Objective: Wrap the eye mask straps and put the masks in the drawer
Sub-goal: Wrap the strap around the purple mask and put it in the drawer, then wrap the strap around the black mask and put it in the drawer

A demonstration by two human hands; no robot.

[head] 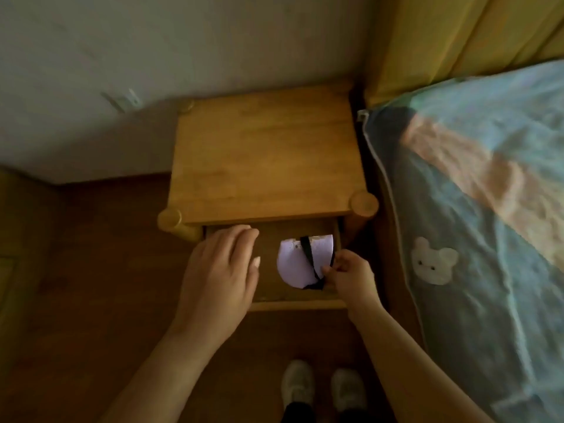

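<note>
A folded lilac eye mask (294, 264) with a black strap (308, 254) wound across it lies in the open wooden drawer (299, 304) of the nightstand. My right hand (351, 277) is at the mask's right edge, with its fingertips pinched on the strap end. My left hand (221, 270) hovers flat over the drawer's left half, fingers spread, holding nothing. It hides the drawer's left part.
The nightstand top (262, 157) is bare wood, with round corner posts. A bed with a blue and pink cover (476, 224) bearing a white bear patch stands close on the right. Dark wooden floor lies left and below, and my shoes (323, 389) are near the bottom edge.
</note>
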